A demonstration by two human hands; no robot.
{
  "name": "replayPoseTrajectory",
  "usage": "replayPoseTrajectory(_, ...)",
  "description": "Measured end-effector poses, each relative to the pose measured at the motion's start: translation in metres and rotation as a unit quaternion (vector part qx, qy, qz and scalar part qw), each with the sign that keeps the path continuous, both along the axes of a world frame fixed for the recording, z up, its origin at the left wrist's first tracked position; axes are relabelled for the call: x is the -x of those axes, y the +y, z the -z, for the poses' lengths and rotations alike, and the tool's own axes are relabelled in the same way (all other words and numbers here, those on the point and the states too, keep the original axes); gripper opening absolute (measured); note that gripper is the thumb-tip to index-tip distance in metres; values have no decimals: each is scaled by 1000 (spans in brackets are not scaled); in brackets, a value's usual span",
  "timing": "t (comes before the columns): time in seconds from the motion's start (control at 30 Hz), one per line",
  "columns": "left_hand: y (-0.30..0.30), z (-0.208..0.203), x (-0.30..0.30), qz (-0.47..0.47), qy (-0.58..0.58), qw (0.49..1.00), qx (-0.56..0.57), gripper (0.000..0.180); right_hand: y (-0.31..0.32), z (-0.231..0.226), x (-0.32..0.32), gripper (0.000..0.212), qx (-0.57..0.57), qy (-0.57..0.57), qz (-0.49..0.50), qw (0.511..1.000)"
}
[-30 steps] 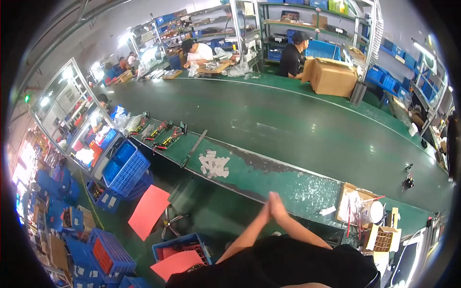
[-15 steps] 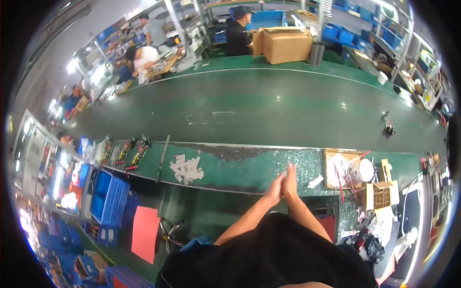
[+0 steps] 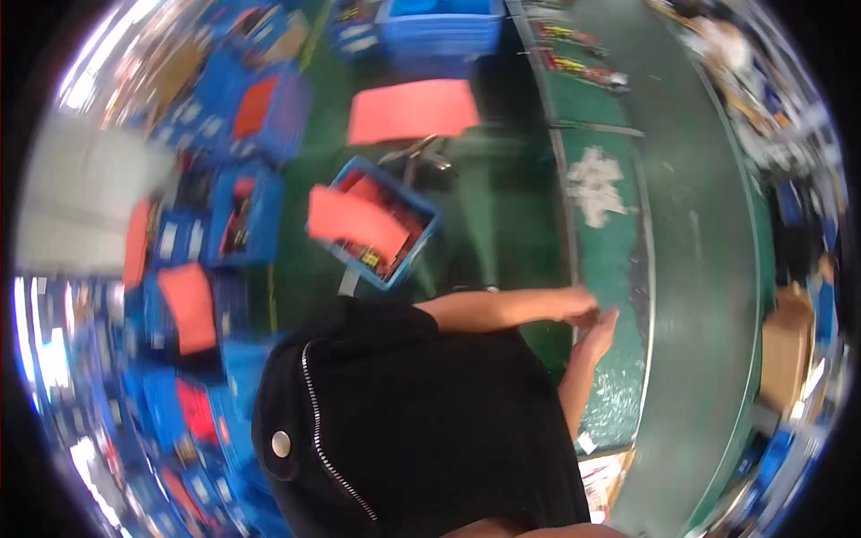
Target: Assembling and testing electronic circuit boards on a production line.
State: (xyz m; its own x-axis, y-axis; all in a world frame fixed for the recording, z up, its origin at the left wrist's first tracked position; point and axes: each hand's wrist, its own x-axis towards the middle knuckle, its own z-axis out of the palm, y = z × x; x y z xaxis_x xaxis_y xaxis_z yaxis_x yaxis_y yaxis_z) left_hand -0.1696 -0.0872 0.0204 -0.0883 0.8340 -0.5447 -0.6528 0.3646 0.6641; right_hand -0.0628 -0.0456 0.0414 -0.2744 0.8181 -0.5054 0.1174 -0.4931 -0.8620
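My left hand (image 3: 574, 307) and my right hand (image 3: 595, 338) are close together over the near edge of the green workbench (image 3: 612, 296). Both are smeared by motion. The left hand's fingers are loosely bent toward the right hand, and nothing shows in them. Slightly apart from it, the right hand has its fingers stretched out, also without a visible object. A heap of small white pieces (image 3: 597, 186) lies on the bench beyond my left hand.
A blue crate (image 3: 432, 220) with pink sheets (image 3: 359, 220) and red-and-black parts stands on the floor at my left. Another pink sheet (image 3: 413, 109) is near a chair base. A dark green conveyor belt (image 3: 700, 224) runs beside the bench. Several blue bins (image 3: 247, 215) are stacked left.
My view has swung far to the left, so the bench now runs up the right side. My hands, palm to palm before, have come slightly apart. The floor crate has come into view.
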Motion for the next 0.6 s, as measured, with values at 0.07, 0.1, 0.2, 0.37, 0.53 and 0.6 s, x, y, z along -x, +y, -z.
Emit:
replayPoseTrajectory(0.07,-57,61,57,-130,208,956,-158,21,-14,3,39,53,-30,57,-134,989)
replayPoseTrajectory(0.1,-92,61,77,-104,412,882,-204,15,-16,12,46,53,-22,45,-164,985)
replayPoseTrajectory(0.2,-183,48,109,-499,-111,857,66,9,-34,12,71,46,79,26,-287,954)
replayPoseTrajectory(0.37,-388,60,46,-769,-122,627,3,15,-71,43,104,39,94,-35,-488,867)
replayPoseTrajectory(0.53,-509,111,-109,-906,-202,370,-29,16,-106,51,116,36,92,-51,-597,796)
replayPoseTrajectory(0.6,-510,147,-170,-900,-149,404,64,15,-104,59,120,36,86,-40,-594,799)
